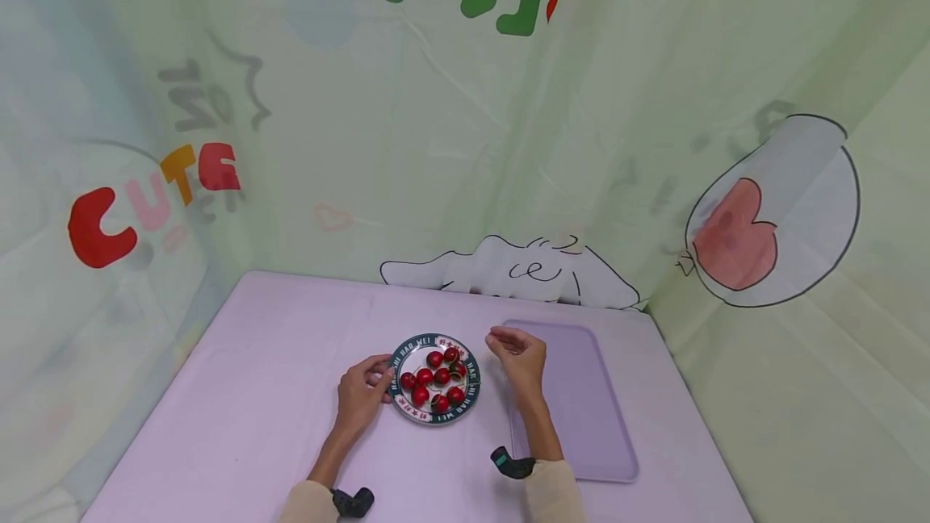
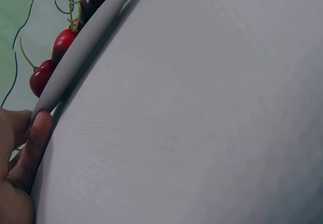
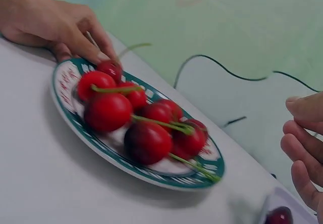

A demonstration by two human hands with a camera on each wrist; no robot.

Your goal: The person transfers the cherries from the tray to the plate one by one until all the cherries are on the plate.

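A round plate (image 1: 399, 403) with a dark green lettered rim carries several red cherries (image 1: 441, 377) with green stems. My left hand (image 1: 358, 398) grips the plate's left edge, thumb on top of the rim and fingers beneath in the left wrist view. To the right of the plate, my right hand (image 1: 521, 360) hovers by the left edge of a lilac tray (image 1: 581, 402), with its fingers loosely bent and nothing visible between them. In the right wrist view, one dark red cherry (image 3: 279, 215) lies in the tray, partly cut off by the frame.
A pale lilac cloth covers the table (image 1: 247, 394). Printed fabric curtains (image 1: 436, 144) hang behind it and on both sides, close to its edges. The tray occupies the table's right side, partly behind my right forearm (image 1: 541, 426).
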